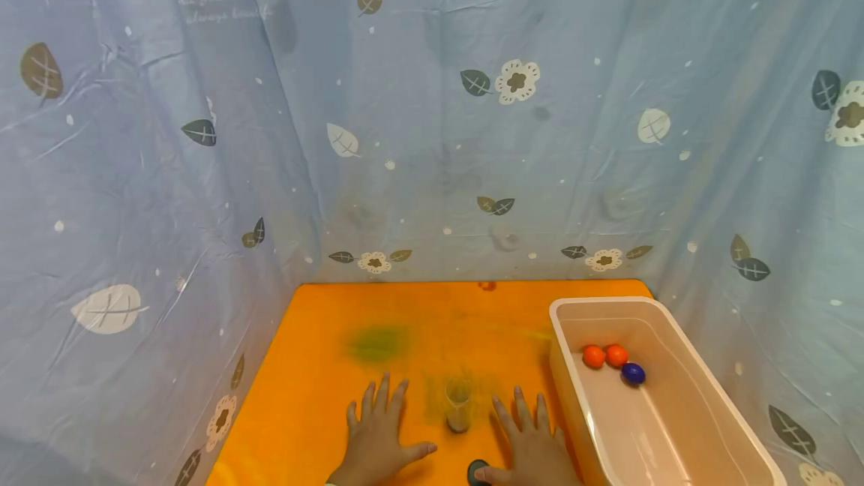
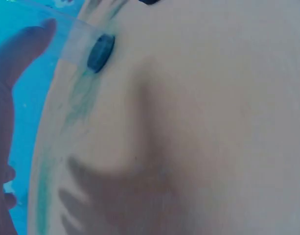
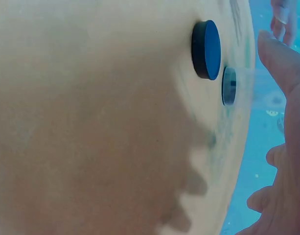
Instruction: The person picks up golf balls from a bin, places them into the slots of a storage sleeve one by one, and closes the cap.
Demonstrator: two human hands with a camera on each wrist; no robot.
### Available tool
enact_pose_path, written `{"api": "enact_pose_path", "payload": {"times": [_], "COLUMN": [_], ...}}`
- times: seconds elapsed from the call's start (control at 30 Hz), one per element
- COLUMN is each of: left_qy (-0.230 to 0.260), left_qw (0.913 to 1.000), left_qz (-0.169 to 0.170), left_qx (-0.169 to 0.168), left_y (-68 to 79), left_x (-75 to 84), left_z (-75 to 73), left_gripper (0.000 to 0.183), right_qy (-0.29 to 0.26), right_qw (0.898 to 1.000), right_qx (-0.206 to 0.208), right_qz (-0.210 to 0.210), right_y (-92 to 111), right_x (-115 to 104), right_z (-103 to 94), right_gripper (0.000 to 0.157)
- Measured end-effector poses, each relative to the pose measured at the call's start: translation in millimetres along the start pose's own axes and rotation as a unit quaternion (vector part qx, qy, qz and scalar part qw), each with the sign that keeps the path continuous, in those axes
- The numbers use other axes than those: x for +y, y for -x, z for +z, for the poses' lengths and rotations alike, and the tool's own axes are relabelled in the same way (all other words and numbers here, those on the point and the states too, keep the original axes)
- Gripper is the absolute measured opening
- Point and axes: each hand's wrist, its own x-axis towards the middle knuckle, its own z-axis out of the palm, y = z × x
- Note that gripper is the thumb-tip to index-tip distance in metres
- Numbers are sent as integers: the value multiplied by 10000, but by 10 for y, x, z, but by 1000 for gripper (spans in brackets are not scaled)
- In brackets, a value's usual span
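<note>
orange counter [image 1: 317, 336] holds a clear tube [image 1: 458, 405] upright between left hand [image 1: 376, 433] and right hand [image 1: 536, 452], both spread; an inward sweep could topple it onto the dark disc [image 1: 475, 466] by the right thumb [image 1: 494, 475].

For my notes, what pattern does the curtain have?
Leaf-and-flower print on a pale blue curtain; clearest in the head view.

a curtain [image 1: 432, 156] hangs behind the table [image 1: 324, 336] and along its left and right. on the table a tube [image 1: 458, 409] stands upright between the left hand [image 1: 378, 433] and the right hand [image 1: 536, 452]. a disc [image 1: 476, 469] lies before the tube, slightly right. at the table's right is a bin [image 1: 641, 433]; in it, two balls [image 1: 594, 356] lie side by side, a third ball [image 1: 633, 374] before and right of them.
</note>
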Motion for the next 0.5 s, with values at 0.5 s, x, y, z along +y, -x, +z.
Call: {"api": "enact_pose_path", "payload": {"times": [0.5], "left_qy": [3812], "left_qw": [9231], "left_qz": [-141], "left_qx": [-486], "left_y": [-328], "left_x": [254], "left_z": [288], "left_gripper": [103], "right_qy": [-218], "right_qw": [9994], "right_qx": [226], "right_qz": [-127], "right_y": [130], "right_x": [-157], "right_z": [-68], "right_gripper": [120]}}
